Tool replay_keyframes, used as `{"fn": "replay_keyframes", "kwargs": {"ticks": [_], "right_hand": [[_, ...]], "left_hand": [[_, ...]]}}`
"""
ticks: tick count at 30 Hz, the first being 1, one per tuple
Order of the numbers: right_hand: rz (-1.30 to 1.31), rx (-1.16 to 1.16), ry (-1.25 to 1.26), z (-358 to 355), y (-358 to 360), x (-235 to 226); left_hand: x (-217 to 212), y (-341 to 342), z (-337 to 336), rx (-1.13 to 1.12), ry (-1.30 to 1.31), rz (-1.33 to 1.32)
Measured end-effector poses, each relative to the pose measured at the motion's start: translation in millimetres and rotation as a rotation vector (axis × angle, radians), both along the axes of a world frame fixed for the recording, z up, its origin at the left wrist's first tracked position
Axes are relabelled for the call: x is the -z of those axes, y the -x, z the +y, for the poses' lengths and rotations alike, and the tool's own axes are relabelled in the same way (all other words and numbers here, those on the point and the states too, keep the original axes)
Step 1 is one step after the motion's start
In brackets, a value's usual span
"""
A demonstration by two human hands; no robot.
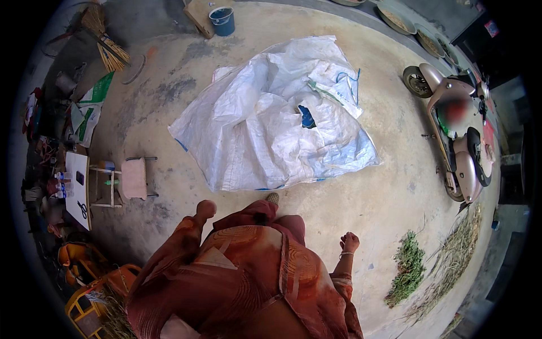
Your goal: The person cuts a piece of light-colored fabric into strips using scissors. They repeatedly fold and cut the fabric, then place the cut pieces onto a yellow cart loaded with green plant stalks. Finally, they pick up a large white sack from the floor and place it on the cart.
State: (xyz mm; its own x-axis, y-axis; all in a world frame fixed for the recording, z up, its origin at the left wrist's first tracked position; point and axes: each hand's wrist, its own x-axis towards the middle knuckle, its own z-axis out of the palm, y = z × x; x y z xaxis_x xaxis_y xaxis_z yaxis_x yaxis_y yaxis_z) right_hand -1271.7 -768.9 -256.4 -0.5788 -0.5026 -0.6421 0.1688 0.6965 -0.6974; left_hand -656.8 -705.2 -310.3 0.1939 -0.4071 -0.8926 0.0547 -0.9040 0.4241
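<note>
Right hand (349,242) and left hand (205,209), both loosely closed and empty, hung near the white woven sack (271,121): judged light, limp, slippery; best gripped at a bunched near edge.

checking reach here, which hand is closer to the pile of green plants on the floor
Right. The right hand hangs empty just left of the green plant pile, with bare concrete between them. The left hand is well off on the far side of the body, close to the white sack.
</note>
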Motion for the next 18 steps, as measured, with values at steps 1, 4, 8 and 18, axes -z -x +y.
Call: {"fn": "replay_keyframes", "kwargs": {"ticks": [1,4,8,18], "right_hand": [[-0.035,-0.127,-0.114,-20,-4,2],[-0.241,-0.523,-0.371,-59,-10,31],[-0.171,-0.814,-0.798,-110,-24,87],[-0.177,-1.477,-0.676,-231,-380,153]], "left_hand": [[-34,35,-17,-0.051,0.035,-0.045],[-82,100,-24,-0.132,0.116,-0.042],[-87,167,20,0.196,0.126,-0.302],[-63,274,88,-0.125,-0.634,-0.332]]}}
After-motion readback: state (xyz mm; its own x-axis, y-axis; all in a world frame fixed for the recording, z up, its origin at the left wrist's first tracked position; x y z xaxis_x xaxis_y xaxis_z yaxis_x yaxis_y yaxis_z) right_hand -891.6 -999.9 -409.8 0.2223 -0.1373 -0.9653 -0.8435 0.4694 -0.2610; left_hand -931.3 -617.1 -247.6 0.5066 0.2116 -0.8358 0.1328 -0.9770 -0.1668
